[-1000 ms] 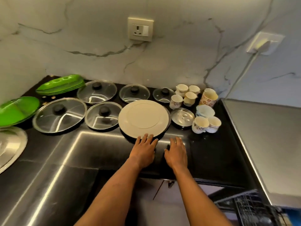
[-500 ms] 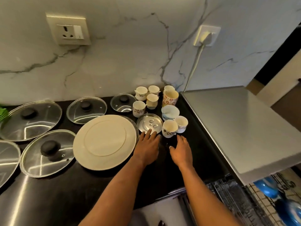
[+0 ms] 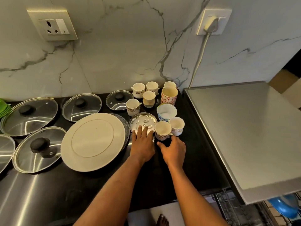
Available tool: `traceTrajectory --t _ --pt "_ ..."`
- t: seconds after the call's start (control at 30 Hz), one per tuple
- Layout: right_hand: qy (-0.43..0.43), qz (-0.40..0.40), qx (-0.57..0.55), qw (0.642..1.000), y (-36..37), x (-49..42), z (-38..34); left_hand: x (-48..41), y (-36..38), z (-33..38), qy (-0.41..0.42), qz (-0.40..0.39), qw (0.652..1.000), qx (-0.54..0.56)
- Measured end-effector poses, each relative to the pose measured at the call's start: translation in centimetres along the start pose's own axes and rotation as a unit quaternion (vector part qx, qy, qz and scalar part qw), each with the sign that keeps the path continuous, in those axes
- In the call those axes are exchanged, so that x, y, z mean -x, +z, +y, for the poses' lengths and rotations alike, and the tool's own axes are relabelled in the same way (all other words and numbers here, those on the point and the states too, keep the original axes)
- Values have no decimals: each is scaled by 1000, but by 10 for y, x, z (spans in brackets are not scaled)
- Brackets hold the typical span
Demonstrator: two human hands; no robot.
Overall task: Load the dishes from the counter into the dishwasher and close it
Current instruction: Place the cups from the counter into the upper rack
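- Head view: both hands have moved up from the counter edge to the dishes right of the cream plate (image 3: 92,141). Nothing is lifted, so loading is only starting.
- Left hand (image 3: 143,142): flat, fingers straight, resting on the near rim of the steel lid (image 3: 143,123), just right of the plate.
- Right hand (image 3: 173,151): relaxed, grasping nothing, just short of the floral cup (image 3: 162,130), further right of the plate.
- Lid lies flat and is round, so no long axis. Cup stands upright, mouth up, axis vertical.

Black table (image 3: 195,160); white wall (image 3: 122,54) veined grey; cream plate (image 3: 92,141), thin dark ring; red-flowered tall cup (image 3: 169,98); blue-printed white cup (image 3: 166,113); green plates (image 3: 4,108); black-knobbed clear lids (image 3: 81,106).
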State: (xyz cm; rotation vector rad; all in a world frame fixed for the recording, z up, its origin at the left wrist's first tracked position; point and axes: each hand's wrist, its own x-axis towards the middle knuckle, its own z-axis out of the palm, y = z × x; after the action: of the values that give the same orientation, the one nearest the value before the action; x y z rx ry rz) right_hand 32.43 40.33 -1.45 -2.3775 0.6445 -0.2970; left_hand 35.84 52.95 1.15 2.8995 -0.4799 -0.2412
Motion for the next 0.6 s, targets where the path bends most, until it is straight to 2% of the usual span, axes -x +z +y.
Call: traceTrajectory --t 0.13,0.33,0.6 --pt "35 40 0 999 11 4 -9 6 5 4 -26 6 1000 -16" --pt "85 91 -87 988 19 4 -27 25 6 2 -47 14 996 -70" --pt "74 119 -107 984 28 4 -24 57 24 3 -79 2 992 -95"
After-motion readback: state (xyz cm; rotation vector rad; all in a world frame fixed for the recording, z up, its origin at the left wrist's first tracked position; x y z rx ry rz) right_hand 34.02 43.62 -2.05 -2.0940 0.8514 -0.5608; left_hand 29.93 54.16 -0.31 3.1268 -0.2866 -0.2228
